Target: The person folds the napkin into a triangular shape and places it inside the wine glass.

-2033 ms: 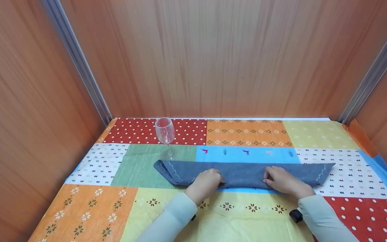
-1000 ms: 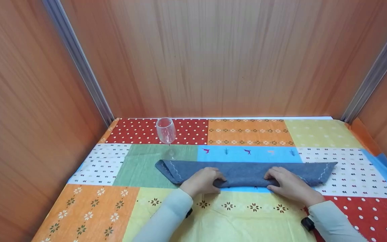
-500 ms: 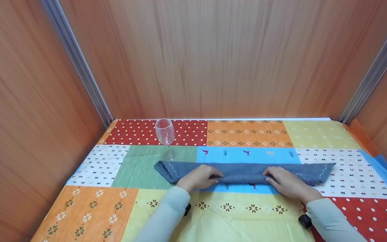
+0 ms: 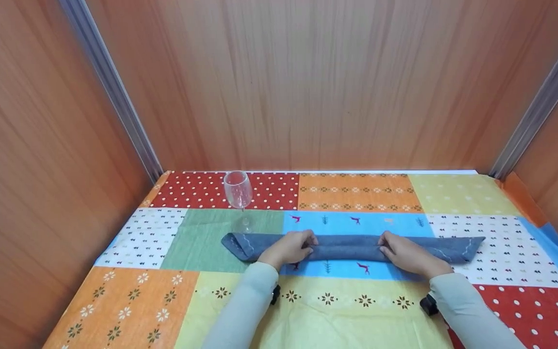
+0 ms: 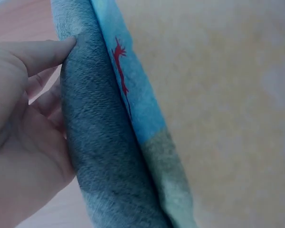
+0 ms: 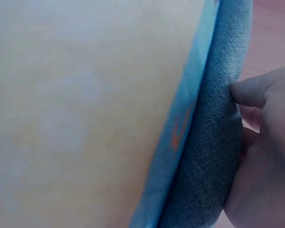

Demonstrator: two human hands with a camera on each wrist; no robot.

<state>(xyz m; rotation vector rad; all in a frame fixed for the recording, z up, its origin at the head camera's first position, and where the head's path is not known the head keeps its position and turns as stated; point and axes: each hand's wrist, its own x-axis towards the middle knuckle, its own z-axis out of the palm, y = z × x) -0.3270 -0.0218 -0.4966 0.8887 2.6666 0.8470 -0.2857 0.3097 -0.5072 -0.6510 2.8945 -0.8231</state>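
A grey-blue cloth napkin point(image 4: 349, 251) lies across the table as a long, narrow roll with pointed ends and pale zigzag stitching near both tips. Left of its middle, my left hand point(image 4: 286, 249) pinches the rolled part. My right hand point(image 4: 410, 253) grips it right of the middle in the same way, thumb on the near side. In the left wrist view the thumb presses the thick roll point(image 5: 102, 123), the fingers partly hidden behind it. The right wrist view has the other thumb against the roll point(image 6: 211, 128), with fingers curled beyond.
A clear wine glass point(image 4: 238, 191) stands upright just behind the napkin's left end. A patchwork tablecloth point(image 4: 347, 320) covers the table. Wood-grain panels point(image 4: 327, 87) with metal corner posts enclose the back and sides.
The napkin's near edge has been rolled away from me, so the strip is narrower and more blue tablecloth shows in front. Both hands have shifted slightly toward its far edge. The glass stays put.
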